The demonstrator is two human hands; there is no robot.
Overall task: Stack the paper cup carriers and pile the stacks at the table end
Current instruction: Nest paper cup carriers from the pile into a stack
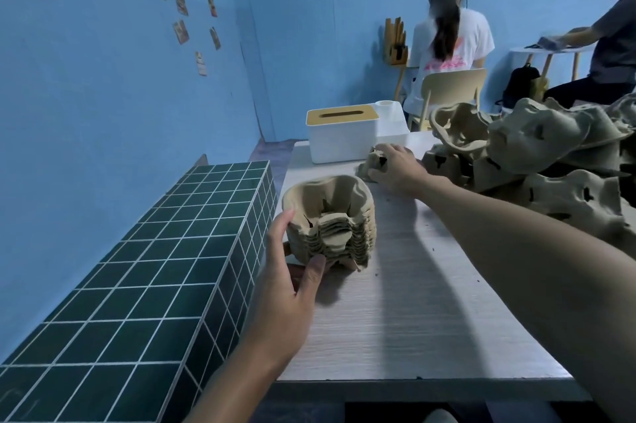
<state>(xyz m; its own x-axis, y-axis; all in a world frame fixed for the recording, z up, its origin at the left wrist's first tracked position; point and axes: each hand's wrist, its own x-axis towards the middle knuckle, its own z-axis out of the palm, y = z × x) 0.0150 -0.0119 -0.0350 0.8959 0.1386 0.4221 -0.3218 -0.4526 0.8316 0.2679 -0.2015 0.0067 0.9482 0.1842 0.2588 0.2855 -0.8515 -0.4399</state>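
Note:
A stack of brown pulp cup carriers [335,223] stands near the left edge of the pale wooden table [413,319]. My left hand [292,271] grips the stack's near left side, thumb at its base. Farther back, my right hand [395,164] closes on a single loose carrier [370,160] lying upside down on the table. A big jumbled heap of loose carriers [550,160] fills the right side of the table.
A white tissue box with a tan lid [340,136] and a small white container [390,119] stand at the table's far end. A dark green tiled counter [155,271] runs along the left. Two people sit at other tables behind.

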